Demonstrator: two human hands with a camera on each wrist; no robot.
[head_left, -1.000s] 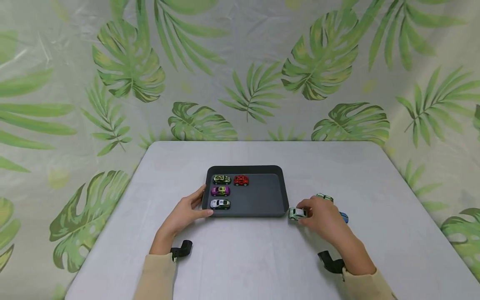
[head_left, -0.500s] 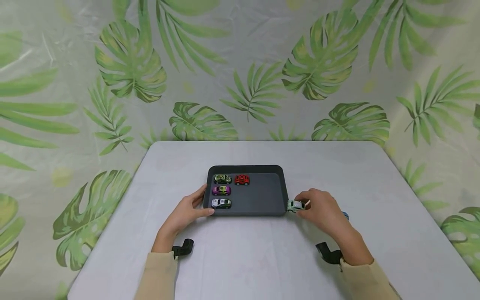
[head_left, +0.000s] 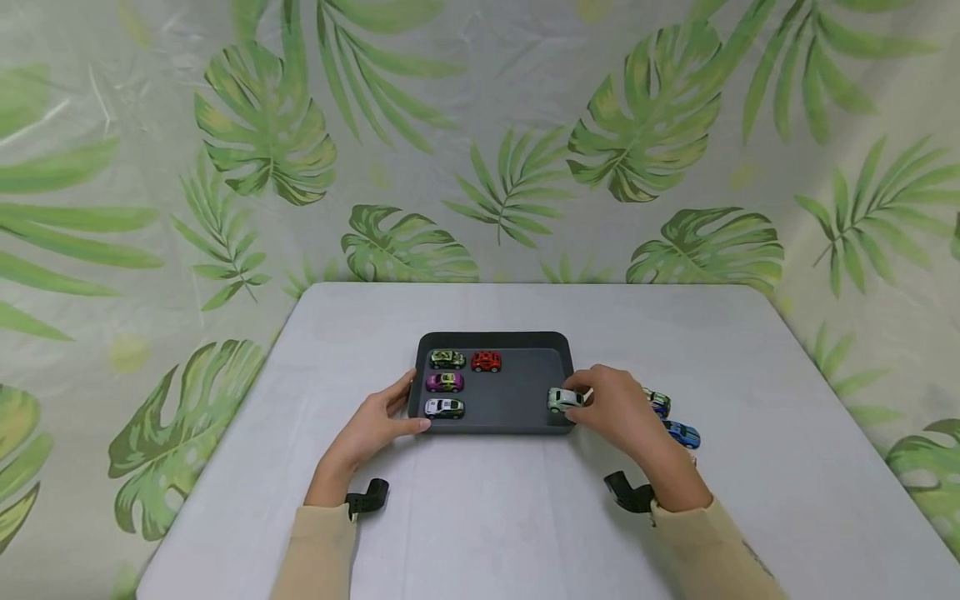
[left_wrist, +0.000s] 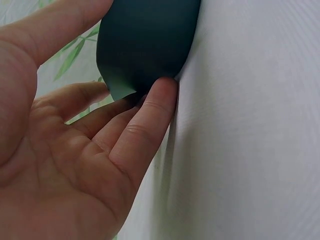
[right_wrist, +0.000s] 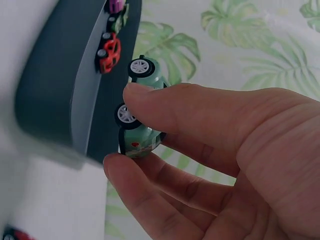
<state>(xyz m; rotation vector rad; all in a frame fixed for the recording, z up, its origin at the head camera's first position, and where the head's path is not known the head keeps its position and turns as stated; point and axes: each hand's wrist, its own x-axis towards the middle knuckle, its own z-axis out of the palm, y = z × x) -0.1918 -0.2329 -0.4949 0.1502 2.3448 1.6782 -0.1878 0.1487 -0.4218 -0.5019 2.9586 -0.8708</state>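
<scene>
A dark grey tray (head_left: 510,424) lies on the table. My left hand (head_left: 375,429) holds its left end, thumb at the front corner and fingers along the side; in the left wrist view the fingers (left_wrist: 145,120) press against the outer wall. Over the tray's right end, my right hand (head_left: 615,408) pinches a pale green toy car (right_wrist: 145,132) between thumb and fingers. Inside the tray, on the left, sit a camouflage toy car (head_left: 447,359), a purple toy car (head_left: 445,382) and a white toy car (head_left: 445,408). A red toy car (head_left: 486,361) stands beside the camouflage one.
Right of the tray, partly behind my right hand and wrist, are a blue toy car (head_left: 682,433) and a green patterned toy car (head_left: 657,402). A white cloth covers the table (head_left: 480,517). Behind it hangs a leaf-print curtain (head_left: 495,167).
My right hand has lifted the pale green car and carried it left, from beside the tray to over its right end. My left hand keeps its place on the tray.
</scene>
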